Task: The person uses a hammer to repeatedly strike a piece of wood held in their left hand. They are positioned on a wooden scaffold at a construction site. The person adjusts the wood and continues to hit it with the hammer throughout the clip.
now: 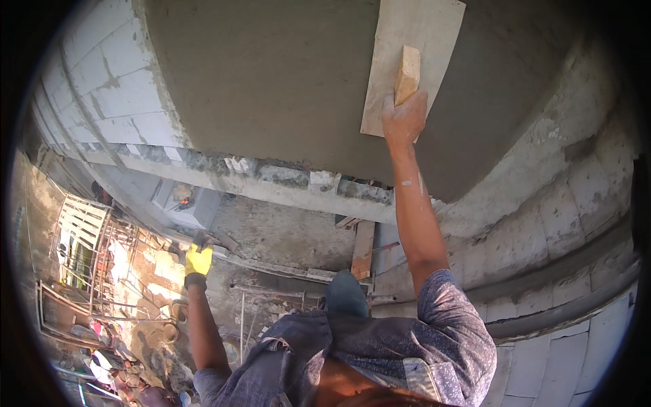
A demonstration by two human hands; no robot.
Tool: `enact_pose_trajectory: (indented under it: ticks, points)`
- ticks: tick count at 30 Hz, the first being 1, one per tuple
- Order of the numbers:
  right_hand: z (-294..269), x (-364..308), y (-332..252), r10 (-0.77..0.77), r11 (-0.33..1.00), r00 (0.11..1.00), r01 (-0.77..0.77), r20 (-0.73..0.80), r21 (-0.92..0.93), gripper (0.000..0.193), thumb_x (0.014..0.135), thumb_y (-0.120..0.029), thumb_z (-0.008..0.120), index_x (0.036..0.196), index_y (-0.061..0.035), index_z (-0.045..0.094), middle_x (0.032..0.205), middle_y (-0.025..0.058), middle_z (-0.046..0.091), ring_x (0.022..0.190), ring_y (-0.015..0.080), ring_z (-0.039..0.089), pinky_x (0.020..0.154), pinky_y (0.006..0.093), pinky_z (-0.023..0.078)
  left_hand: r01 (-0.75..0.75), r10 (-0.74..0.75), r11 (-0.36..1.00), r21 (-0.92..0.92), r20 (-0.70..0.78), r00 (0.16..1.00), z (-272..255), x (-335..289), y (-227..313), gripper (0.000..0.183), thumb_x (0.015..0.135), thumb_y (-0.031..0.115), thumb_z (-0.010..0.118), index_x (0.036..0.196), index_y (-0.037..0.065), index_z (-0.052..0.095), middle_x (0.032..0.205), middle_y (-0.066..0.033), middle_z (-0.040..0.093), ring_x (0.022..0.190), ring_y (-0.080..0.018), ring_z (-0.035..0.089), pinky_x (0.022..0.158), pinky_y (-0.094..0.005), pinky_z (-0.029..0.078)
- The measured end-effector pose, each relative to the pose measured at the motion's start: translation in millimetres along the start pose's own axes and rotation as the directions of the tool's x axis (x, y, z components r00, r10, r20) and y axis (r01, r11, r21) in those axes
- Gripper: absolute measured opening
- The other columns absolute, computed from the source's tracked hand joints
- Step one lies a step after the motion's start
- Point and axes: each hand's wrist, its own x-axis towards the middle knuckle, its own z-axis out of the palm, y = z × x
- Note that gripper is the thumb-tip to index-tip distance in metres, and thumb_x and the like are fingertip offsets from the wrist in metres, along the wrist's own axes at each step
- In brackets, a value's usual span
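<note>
Low on the left, the left hand [198,261] in a yellow glove seems closed on a dark tool, though I cannot tell for sure. Up right, the right hand [404,119] grips the wooden handle [407,74] of the float board [407,41], pressed flat on the wet grey plaster [271,81], long axis running upward. No labels visible.

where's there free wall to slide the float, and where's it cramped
Bare grey plaster spreads left of the wooden float under the right hand, as far as the white blocks. The concrete ledge closes it off below. Past the gloved left hand, the ground is crowded with clutter.
</note>
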Motion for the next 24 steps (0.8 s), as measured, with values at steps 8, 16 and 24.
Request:
enact_pose_trajectory:
  ticks: [8, 16, 24]
  points:
    - [51.9, -25.5, -96.0, -0.38, 0.912, 0.896, 0.404, 0.231, -0.067, 0.052, 0.08, -0.031, 0.078, 0.116, -0.0025, 0.054, 0.102, 0.0128, 0.055, 0.094, 0.0326, 0.059, 0.075, 0.0448, 0.051, -0.401, 0.34, 0.785, -0.472, -0.213, 0.916, 63.6, 151.9, 402.3, 0.048, 0.098, 0.029, 0.07, 0.138, 0.006, 0.059, 0.114, -0.01, 0.071, 0.101, -0.0181, 0.066, 0.086, -0.0325, 0.053]
    - [-10.3, -58.4, -22.9, -0.514, 0.858, 0.658, 0.4, 0.551, 0.323, 0.058, 0.084, -0.019, 0.075, 0.135, -0.0046, 0.053, 0.134, 0.0183, 0.052, 0.122, 0.0382, 0.05, 0.104, 0.049, 0.041, -0.088, -0.267, 0.79, -0.607, -0.47, 0.842, 177.9, 201.4, 424.6, 0.063, 0.095, 0.039, 0.07, 0.132, -0.007, 0.048, 0.11, -0.0233, 0.069, 0.101, -0.0307, 0.068, 0.086, -0.0393, 0.053]
    - [-131.1, -346.1, 334.2, 0.344, 0.936, 0.449, -0.239, 0.825, -0.26, 0.032, 0.092, -0.028, 0.064, 0.109, -0.0021, 0.066, 0.098, 0.0208, 0.072, 0.095, 0.0378, 0.07, 0.081, 0.047, 0.054, -0.366, -0.167, 0.777, -0.512, -0.728, 0.666, 92.9, 274.2, 491.5, 0.05, 0.093, 0.035, 0.071, 0.124, -0.003, 0.058, 0.108, -0.021, 0.07, 0.096, -0.0292, 0.067, 0.088, -0.04, 0.052]
